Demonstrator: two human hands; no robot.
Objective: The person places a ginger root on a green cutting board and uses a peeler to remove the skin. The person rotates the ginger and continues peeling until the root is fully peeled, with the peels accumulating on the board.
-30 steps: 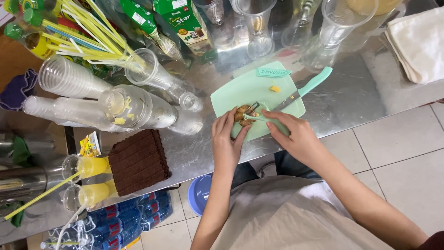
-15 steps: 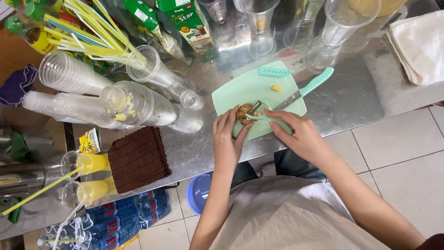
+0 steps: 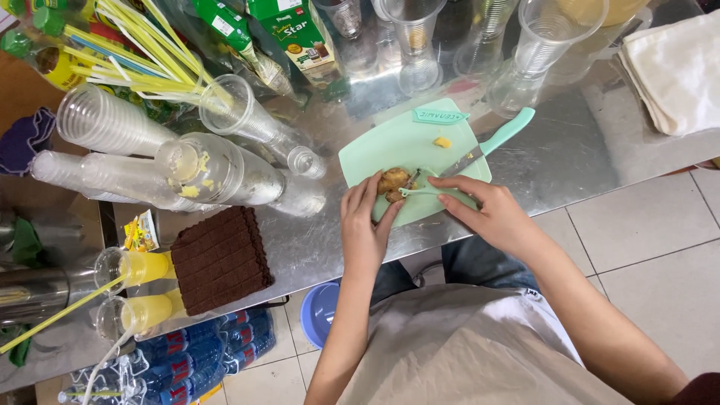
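Scene: a person stands at a steel counter (image 3: 570, 165), seen from above, working on a mint-green board (image 3: 375, 154).
Left hand (image 3: 364, 225): lies at the board's near edge, fingers extended and loosely together, tips touching the brown lump (image 3: 393, 181); not closed around it.
Right hand (image 3: 491, 214): fingers curled in a light pinch on a small pale-green tool (image 3: 417, 192), whose tip reaches the lump; what kind of tool cannot be told.
Lump: brownish food, mid-board, between the two hands.
Knife (image 3: 491, 142): mint handle, lying tilted across the board's right edge, blade pointing toward the lump, just beyond the right hand and untouched.
Scrap (image 3: 443, 142): a small yellow piece on the board's far side, apart from the lump.
Left of the board: clear plastic cups (image 3: 112, 127) stacked on their sides, yellow straws (image 3: 142, 37) above them, a brown cloth (image 3: 220, 259) nearer the counter's edge.
Far right: a folded white towel (image 3: 675, 67).
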